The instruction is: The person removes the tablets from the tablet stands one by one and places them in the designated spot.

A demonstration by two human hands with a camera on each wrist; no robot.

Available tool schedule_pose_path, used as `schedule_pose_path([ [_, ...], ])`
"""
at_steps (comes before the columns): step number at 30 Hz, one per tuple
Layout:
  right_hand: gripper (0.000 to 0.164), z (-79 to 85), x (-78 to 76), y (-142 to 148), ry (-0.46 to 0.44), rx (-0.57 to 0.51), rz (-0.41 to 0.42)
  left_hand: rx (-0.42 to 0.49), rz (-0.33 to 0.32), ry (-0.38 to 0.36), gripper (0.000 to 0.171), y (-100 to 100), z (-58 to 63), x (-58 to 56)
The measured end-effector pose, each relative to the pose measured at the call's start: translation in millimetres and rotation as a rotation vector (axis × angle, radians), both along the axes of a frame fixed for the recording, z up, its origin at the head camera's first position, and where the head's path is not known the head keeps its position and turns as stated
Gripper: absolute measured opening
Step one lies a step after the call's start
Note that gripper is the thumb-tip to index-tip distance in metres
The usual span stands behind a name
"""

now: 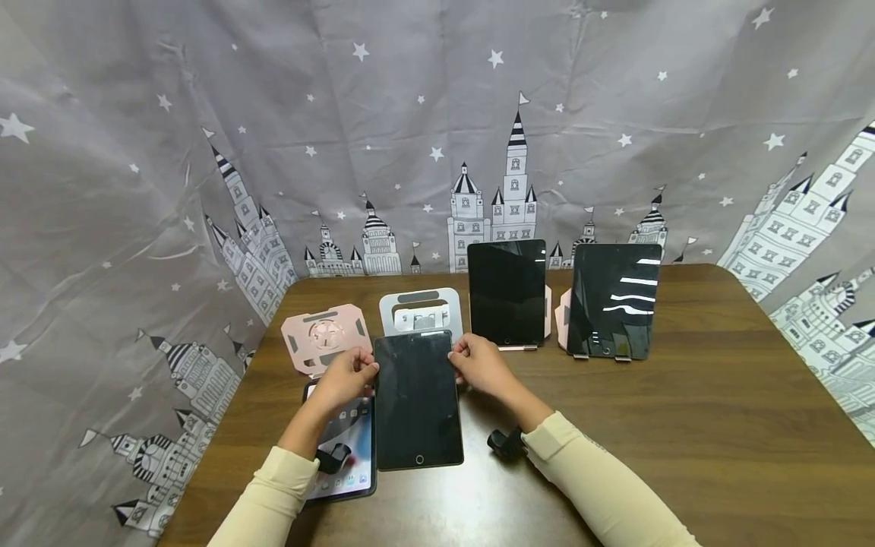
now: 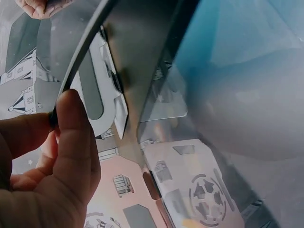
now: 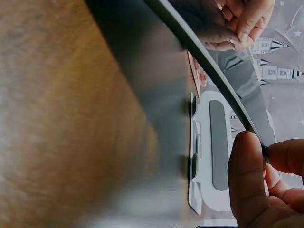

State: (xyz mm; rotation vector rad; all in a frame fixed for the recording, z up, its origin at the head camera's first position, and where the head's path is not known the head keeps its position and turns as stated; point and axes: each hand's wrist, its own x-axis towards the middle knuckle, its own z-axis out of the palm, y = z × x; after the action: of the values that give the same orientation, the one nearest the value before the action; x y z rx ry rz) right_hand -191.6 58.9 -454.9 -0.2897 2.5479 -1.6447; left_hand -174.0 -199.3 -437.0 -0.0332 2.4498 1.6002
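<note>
Both hands hold a dark-screened tablet [image 1: 418,403] by its two long sides, near the top corners. My left hand [image 1: 347,374] pinches the left edge between thumb and fingers, as the left wrist view shows close up. On the opposite edge, my right hand [image 1: 481,366] pinches likewise; its thumb and fingers [image 3: 248,175] show in the right wrist view. Just behind the tablet stands a white tablet stand [image 1: 422,300], its lower part hidden in the head view. The right wrist view shows the stand's grey pad [image 3: 218,142] and its front lip.
A pink stand [image 1: 326,334] stands at the left. In front of it lies a second tablet [image 1: 355,448] with its screen lit, partly under the left wrist. Two more dark tablets, one at the middle [image 1: 507,292] and one at the right [image 1: 615,300], lean on pink stands.
</note>
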Motion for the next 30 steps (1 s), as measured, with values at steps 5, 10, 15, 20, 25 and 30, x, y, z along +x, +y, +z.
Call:
schedule_pose_path([
  [5,0.009,-5.0,3.1,3.2,-0.051,0.034,0.028,-0.077,-0.019,-0.022,0.004,1.0,-4.3,3.6],
  [10,0.014,-11.4,6.0,5.6,-0.08,0.06,0.051,-0.104,-0.054,-0.038,0.003,2.7,-8.3,6.7],
  [15,0.019,-16.2,7.2,6.7,-0.088,0.055,0.074,-0.164,-0.057,-0.042,0.005,5.3,-11.9,7.6],
  [20,0.02,-20.1,7.4,6.5,-0.112,0.043,0.097,-0.277,-0.083,-0.035,0.003,7.3,-12.6,8.2],
  [25,0.021,-25.4,7.4,6.3,-0.155,0.045,0.094,-0.33,-0.108,-0.045,0.004,8.9,-14.5,9.1],
  [30,0.021,-26.9,6.2,5.6,-0.187,0.049,0.078,-0.349,-0.115,-0.045,0.006,10.2,-15.0,9.2],
])
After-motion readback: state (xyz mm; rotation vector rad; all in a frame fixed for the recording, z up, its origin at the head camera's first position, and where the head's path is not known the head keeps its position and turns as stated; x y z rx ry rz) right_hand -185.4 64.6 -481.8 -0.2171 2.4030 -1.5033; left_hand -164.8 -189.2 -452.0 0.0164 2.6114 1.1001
